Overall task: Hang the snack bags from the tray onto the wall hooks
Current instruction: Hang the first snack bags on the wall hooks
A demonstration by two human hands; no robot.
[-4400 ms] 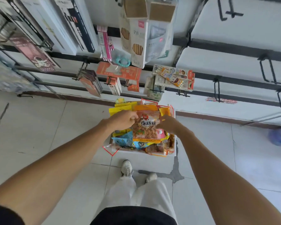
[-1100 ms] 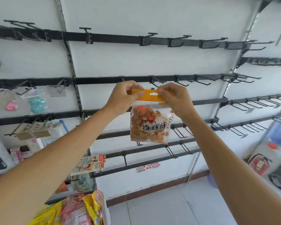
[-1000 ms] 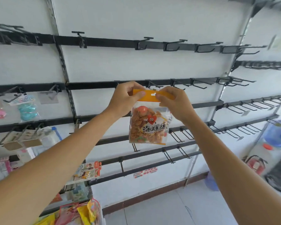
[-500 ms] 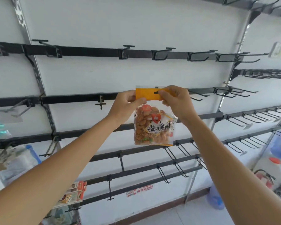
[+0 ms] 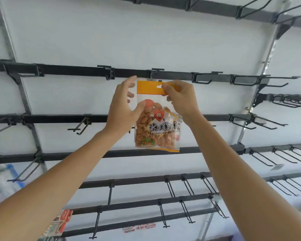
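The clear, orange-headed plastic snack bag (image 5: 156, 122) hangs just below a black metal wall hook (image 5: 157, 70), apparently not yet hooked, its header pinched by the right hand (image 5: 181, 98), its left edge gripped by the left hand (image 5: 122, 108).

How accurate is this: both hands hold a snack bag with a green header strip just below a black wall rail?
Not quite. The head view shows the header strip is orange, not green. The left hand and right hand do hold the snack bag just below the black wall rail.
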